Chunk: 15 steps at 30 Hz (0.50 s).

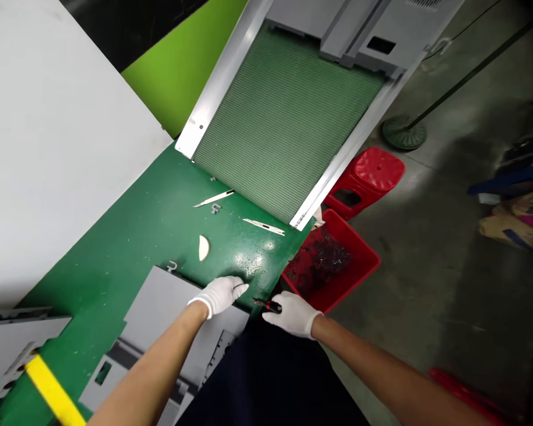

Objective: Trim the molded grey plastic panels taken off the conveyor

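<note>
In white work gloves, my left hand (220, 296) lies at the edge of a grey plastic panel (173, 313), its fingers closed on nothing visible. My right hand (293, 315) is shut on small red-and-black pliers (267, 305), whose tips point left towards my left hand. Ahead on the green work table (128, 236) lie utility knives (214, 199) (264, 226), a cream half-round piece (204, 248) and small grey clips (215, 208) (172, 266). A green ribbed filter panel (284, 118) in an aluminium frame rests on the table's far part.
A red basket (337, 266) holding dark scraps sits just beyond my right hand, off the table edge. A red stool (364, 177) stands on the concrete floor. A white board (57, 130) lies left, and a yellow strap (53, 390) crosses the table's near corner.
</note>
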{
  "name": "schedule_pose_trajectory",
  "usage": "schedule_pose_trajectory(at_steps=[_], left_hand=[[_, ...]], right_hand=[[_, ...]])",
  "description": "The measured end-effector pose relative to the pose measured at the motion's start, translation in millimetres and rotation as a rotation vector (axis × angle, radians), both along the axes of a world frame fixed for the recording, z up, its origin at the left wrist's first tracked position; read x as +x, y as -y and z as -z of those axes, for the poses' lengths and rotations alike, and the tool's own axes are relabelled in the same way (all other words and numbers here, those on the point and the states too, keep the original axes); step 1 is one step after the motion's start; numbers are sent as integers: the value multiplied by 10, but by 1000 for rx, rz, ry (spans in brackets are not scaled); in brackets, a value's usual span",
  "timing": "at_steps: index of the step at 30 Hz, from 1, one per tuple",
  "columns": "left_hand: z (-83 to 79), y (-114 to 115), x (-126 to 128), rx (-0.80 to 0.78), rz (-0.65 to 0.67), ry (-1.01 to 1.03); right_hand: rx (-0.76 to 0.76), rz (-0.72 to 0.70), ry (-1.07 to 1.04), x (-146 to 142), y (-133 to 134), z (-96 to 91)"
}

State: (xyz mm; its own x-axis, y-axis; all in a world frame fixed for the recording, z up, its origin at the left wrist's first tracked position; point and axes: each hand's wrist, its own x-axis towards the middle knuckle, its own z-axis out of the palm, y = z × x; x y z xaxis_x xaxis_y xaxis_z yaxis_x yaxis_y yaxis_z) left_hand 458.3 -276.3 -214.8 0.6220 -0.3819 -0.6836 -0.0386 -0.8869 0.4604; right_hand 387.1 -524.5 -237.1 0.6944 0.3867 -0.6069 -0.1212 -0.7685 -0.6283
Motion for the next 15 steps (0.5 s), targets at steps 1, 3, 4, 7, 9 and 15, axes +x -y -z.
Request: schedule_pose_trajectory(at_steps=[1,3,4,7,9,15], left_hand=[[87,27,75,18,44,-79],[198,-17,175,75,103,-225],[218,-73,203,93,100,-284],[191,-253,228,71,-5,-390],[173,-321,215,50,-55,-418],[234,-325,139,78,-72,-343]], right_hand=[[8,-25,15,8,-32,5],[11,-67,31,25,-110,16],[5,-82,34,35,-156,24],[-5,-117,29,62,-321,69],[1,-143,15,72,-439,108],[-28,-154,-18,78,-658,172]])
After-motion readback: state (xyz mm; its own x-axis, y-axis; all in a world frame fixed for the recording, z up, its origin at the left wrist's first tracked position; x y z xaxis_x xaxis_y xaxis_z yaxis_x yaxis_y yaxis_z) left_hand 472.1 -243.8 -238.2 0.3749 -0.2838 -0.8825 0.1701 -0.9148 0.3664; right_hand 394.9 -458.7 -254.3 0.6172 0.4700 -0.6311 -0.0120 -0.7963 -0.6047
